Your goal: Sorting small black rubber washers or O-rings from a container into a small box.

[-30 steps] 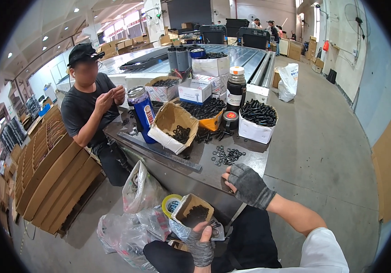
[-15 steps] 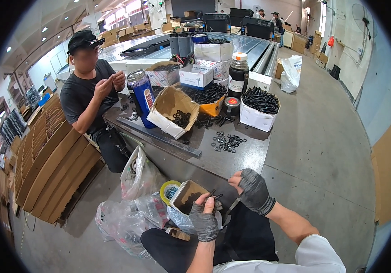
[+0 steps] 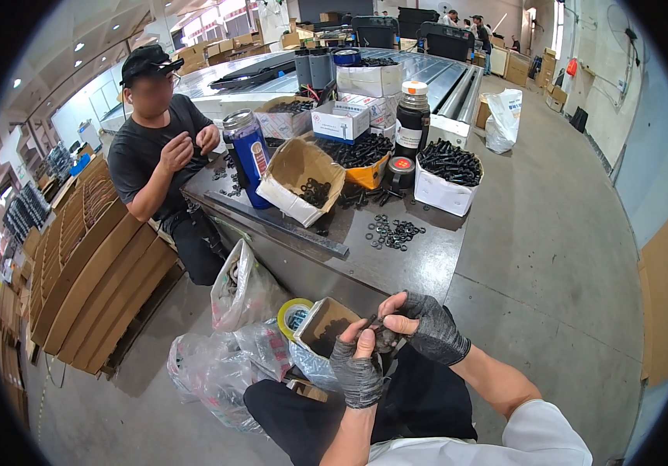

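My left hand (image 3: 356, 377), in a grey fingerless glove, is closed around a few black bolts; one bolt (image 3: 370, 321) sticks up by the thumb. Right against it, my right hand (image 3: 436, 332), gloved the same way, has its thumb and fingers pinched at the bolts. Whatever is in that pinch is too small and covered to make out. Just left of my hands stands an open carton (image 3: 326, 312) with dark small parts inside. On the table ahead lies a loose spread of black washers (image 3: 394, 233). Beyond them a white box (image 3: 436, 194) is heaped with black bolts (image 3: 449, 167).
A tilted cardboard box (image 3: 283, 194) holds black rings. Near it stand a blue can (image 3: 250, 167), a black thermos (image 3: 412, 124) and a metal bar (image 3: 272, 227). Yellow tape (image 3: 286, 318) and plastic bags (image 3: 221, 369) sit left of my legs. A co-worker (image 3: 159, 147) works across the table corner.
My right hand has moved left, from apart to touching the bolts at my left hand. The co-worker's hands have come apart and lowered slightly. The view has shifted a little.
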### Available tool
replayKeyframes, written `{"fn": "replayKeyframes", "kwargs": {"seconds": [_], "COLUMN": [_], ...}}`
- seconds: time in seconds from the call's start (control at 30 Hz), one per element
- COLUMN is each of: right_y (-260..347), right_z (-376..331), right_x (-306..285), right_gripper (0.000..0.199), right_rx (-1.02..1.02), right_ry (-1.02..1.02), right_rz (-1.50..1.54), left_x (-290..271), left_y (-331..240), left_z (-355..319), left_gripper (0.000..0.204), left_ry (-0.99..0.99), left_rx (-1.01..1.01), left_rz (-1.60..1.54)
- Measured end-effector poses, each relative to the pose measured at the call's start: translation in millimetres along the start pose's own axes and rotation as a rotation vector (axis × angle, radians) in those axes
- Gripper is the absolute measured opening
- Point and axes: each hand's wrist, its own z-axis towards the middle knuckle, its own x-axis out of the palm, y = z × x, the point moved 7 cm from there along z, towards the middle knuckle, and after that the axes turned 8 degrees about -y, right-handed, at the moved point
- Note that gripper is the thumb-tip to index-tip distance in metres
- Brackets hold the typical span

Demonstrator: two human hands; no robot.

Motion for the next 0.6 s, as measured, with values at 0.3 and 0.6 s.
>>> {"fn": "replayKeyframes", "kwargs": {"seconds": [0.3, 0.6], "right_y": [13.4, 18.1], "right_z": [-1.6, 4.3], "right_x": [6.7, 8.2], "right_gripper": [0.015, 0.017], "right_rx": [-0.303, -0.107], "right_ry": [-0.069, -0.044], "right_rz": [-0.412, -0.395], "left_x": [-3.6, -10.9], "left_y": [-8.5, 9.9], "left_z": [-2.6, -4.2], "left_gripper": [0.023, 0.024], "left_ry": [-0.049, 0.016], "left_rx": [0.041, -0.222], "left_rz": [0.127, -0.081]}}
